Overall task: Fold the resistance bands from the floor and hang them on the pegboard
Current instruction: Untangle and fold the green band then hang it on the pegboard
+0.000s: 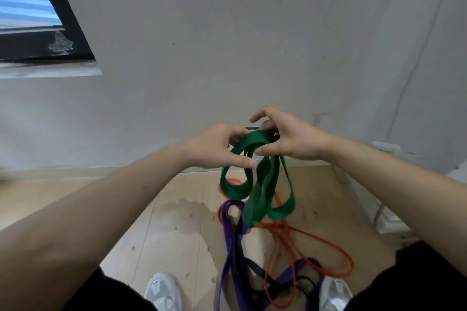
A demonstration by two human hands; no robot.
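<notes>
Head view, inspector: what are the largest surfaces?

Surveyor: Plain grey wall, matt and lightly scuffed, with a dark-framed window at upper left. Below it, floor of pale wood-look boards, speckled and stained.

Inspector: Bands on the floor?

Surveyor: Purple band, flat and wide, runs from near the feet toward the wall. Orange band, thin and cord-like, lies in open loops beside and across it. A narrow black band crosses both. White shoes flank the pile.

Inspector: The band being handled?

Surveyor: Green band, flat, smooth, gathered into several loops. Held in the air above the pile, long axis vertical, loops hanging down, top bunched between the hands.

Inspector: Hands?

Surveyor: Left hand pinches the bunched top, thumb extended. Right hand grips the same bunch, fingers curled, thumb pressing beneath.
</notes>
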